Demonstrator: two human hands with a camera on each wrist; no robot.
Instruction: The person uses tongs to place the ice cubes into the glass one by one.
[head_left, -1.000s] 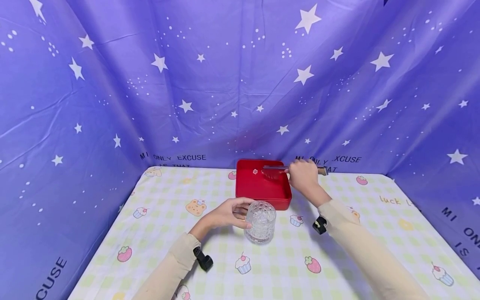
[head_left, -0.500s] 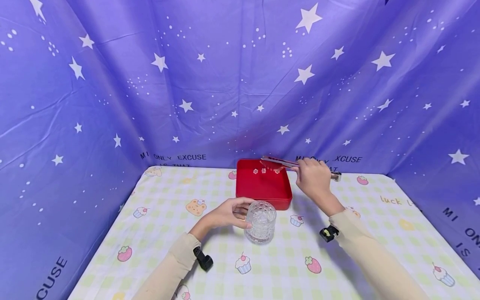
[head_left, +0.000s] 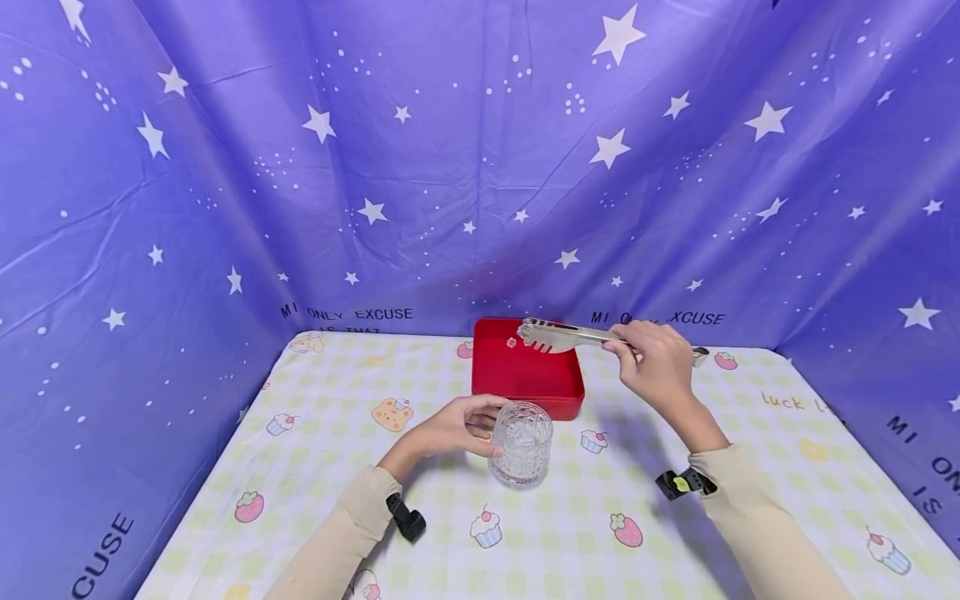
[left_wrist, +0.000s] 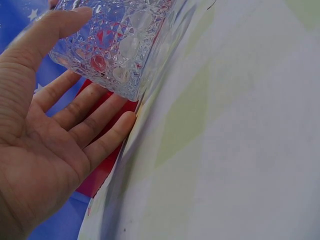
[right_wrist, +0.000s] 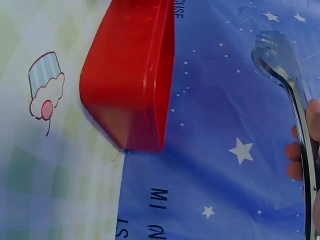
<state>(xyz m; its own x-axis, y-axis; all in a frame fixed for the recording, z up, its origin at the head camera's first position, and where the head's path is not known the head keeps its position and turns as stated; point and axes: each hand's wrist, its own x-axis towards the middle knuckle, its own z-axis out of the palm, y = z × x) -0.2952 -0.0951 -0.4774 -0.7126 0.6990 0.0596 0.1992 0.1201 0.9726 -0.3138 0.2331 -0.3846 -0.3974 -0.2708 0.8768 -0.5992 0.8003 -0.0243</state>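
Observation:
My left hand (head_left: 456, 427) holds a clear, diamond-patterned drinking glass (head_left: 522, 446) upright on the table, thumb on the near side and fingers behind it. In the left wrist view the thumb and fingertips reach the glass (left_wrist: 112, 42). My right hand (head_left: 660, 360) grips metal serving tongs (head_left: 570, 337) by the middle, raised over the red tray (head_left: 528, 392). The slotted tips of the tongs point left, close together; I cannot tell whether something small sits between them. A small clear cube (head_left: 512, 342) lies in the tray near its back.
A checked tablecloth (head_left: 315, 517) with printed cupcakes and strawberries covers the table. Star-patterned blue curtains (head_left: 450, 167) hang behind the table and along both sides. The tray stands at the back edge, just beyond the glass.
My right hand has lifted the tongs out of the tray and drawn them right and toward me, turning their flat side into view. My left hand and the glass have stayed put.

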